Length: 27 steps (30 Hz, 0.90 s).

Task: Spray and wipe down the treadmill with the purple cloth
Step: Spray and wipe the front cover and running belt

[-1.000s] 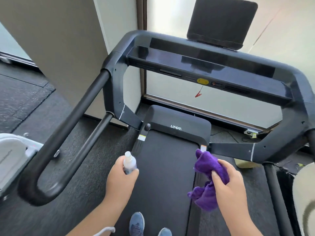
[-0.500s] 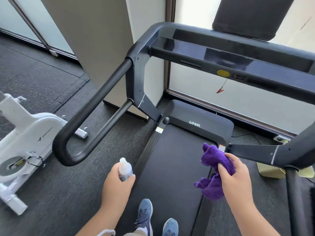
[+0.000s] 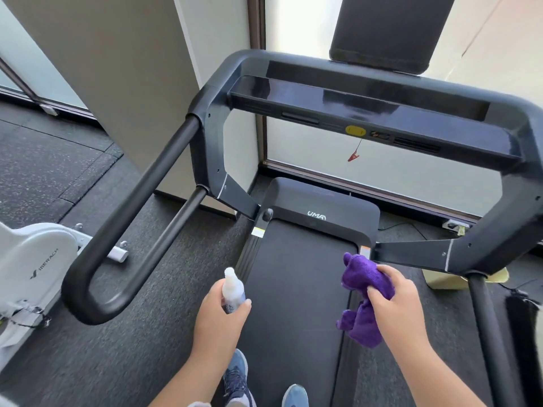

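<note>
I stand on the black treadmill (image 3: 293,289), its dark console bar (image 3: 367,113) ahead of me at chest height. My left hand (image 3: 220,321) grips a small white spray bottle (image 3: 233,286), nozzle upward, over the belt's left edge. My right hand (image 3: 396,306) is closed on a bunched purple cloth (image 3: 363,292) that hangs over the belt's right edge. Both hands are held low, well short of the console. The looped left handrail (image 3: 138,207) curves beside my left arm. My blue shoes (image 3: 235,377) show on the belt.
A white exercise bike (image 3: 32,259) stands on the dark rubber floor to the left. A beige pillar (image 3: 117,69) and a frosted window are behind the console. The right handrail (image 3: 493,333) runs down the right side, with a black tablet holder (image 3: 388,27) on top.
The view has swung left and back toward centre, bringing the exercise bike into sight. Both hands stay low over the belt with the bottle and cloth still held.
</note>
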### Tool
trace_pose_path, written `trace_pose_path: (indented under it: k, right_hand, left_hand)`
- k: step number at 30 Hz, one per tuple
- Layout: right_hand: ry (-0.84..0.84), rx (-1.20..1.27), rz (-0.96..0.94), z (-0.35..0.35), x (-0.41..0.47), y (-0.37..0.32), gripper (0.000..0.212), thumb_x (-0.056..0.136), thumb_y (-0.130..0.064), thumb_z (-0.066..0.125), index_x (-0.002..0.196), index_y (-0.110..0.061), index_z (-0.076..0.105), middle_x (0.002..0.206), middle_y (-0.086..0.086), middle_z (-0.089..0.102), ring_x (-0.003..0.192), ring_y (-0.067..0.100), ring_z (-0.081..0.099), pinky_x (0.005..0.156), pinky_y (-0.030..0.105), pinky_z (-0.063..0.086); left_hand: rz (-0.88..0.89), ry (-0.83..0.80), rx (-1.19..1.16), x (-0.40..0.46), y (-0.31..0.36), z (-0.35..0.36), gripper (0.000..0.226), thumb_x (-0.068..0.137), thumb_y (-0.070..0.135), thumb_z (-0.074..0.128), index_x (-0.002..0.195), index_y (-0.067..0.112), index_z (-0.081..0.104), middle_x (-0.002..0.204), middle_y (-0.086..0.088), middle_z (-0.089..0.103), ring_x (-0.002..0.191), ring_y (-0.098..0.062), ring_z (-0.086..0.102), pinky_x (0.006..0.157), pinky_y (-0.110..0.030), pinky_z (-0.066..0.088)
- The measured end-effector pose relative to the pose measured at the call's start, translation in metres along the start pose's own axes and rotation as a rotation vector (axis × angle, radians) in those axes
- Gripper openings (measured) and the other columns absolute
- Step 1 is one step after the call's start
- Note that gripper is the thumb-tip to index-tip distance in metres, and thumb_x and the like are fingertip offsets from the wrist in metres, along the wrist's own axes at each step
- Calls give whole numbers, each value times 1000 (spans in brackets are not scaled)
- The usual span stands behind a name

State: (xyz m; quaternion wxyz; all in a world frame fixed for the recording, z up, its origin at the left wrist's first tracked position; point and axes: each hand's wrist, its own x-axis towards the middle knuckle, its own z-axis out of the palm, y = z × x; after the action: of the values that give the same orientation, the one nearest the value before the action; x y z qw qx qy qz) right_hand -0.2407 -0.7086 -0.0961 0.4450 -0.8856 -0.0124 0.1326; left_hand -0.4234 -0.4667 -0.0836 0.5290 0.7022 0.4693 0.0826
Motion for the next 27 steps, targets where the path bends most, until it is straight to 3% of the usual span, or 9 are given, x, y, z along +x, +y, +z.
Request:
trace_pose_path:
  k: [3, 6, 9, 12, 15, 19, 23, 25, 27]
  right_hand:
    - [5, 2, 44, 15, -4, -16, 48, 88, -4, 66, 125, -35, 63, 114, 2, 59, 96, 7, 63, 78, 31, 47]
    - [-13, 52, 27, 34, -10, -44, 46, 88, -4, 69, 116, -40, 63, 113, -5, 61, 90, 1, 64, 72, 18, 47]
    - [-51, 84, -17, 54, -16, -72, 48, 90, -6, 72, 115, -46, 63, 114, -10, 60, 98, -2, 61, 83, 21, 47]
    - [-122, 85, -86, 69, -20, -98, 49, 92, -6, 72, 121, -45, 67, 113, -8, 58, 103, -3, 59, 87, 11, 44]
    - [-244, 105, -110, 76, -27, -119, 46, 93, -9, 71, 125, -42, 69, 115, -9, 59, 105, -3, 60, 87, 13, 48]
    - [-352, 191, -78, 77, -36, -133, 39, 102, -13, 62, 125, -44, 68, 119, -9, 62, 110, -3, 60, 88, 9, 47]
    - [-398, 292, -20, 76, -45, -143, 42, 108, -14, 51, 122, -49, 71, 121, -9, 65, 115, -4, 61, 95, 17, 46]
    - [-407, 372, -11, 74, -48, -144, 48, 108, -8, 49, 119, -47, 75, 123, -9, 65, 117, -8, 59, 94, 12, 45]
    - [-370, 391, -24, 71, -46, -148, 46, 106, -14, 50, 119, -50, 75, 141, -14, 56, 128, -17, 46, 102, 8, 38]
  left_hand:
    - [36, -109, -41, 19, 5, -4, 25, 86, 21, 81, 99, 36, 64, 97, 6, 69, 95, -13, 64, 84, -30, 50]
    - [41, -300, -122, 30, 19, -8, 19, 85, 28, 83, 97, 36, 69, 98, 9, 71, 95, -10, 65, 90, -33, 53]
    - [12, -546, -161, 40, 28, -10, 32, 77, 50, 81, 107, 44, 71, 111, 15, 72, 118, -13, 63, 113, -44, 44]
    - [8, -765, -172, 47, 39, -8, 46, 75, 60, 79, 115, 38, 73, 125, 19, 69, 149, -25, 36, 123, -53, 26]
    - [-14, -903, -277, 51, 54, -6, 51, 81, 53, 78, 124, 26, 72, 135, 1, 68, 141, -29, 49, 121, -55, 31]
    - [-119, -955, -511, 49, 66, -6, 46, 90, 28, 72, 132, 10, 64, 132, -22, 64, 127, -42, 60, 111, -59, 45]
    - [-156, -959, -554, 45, 71, -5, 49, 85, 30, 77, 130, 15, 65, 124, -18, 66, 117, -37, 64, 100, -54, 51]
    - [-125, -906, -511, 44, 73, -4, 45, 85, 31, 77, 128, 20, 67, 127, -19, 67, 120, -38, 64, 103, -56, 50]
    - [-73, -801, -458, 44, 77, -3, 40, 83, 30, 79, 121, 23, 70, 123, -17, 69, 120, -38, 65, 102, -55, 52]
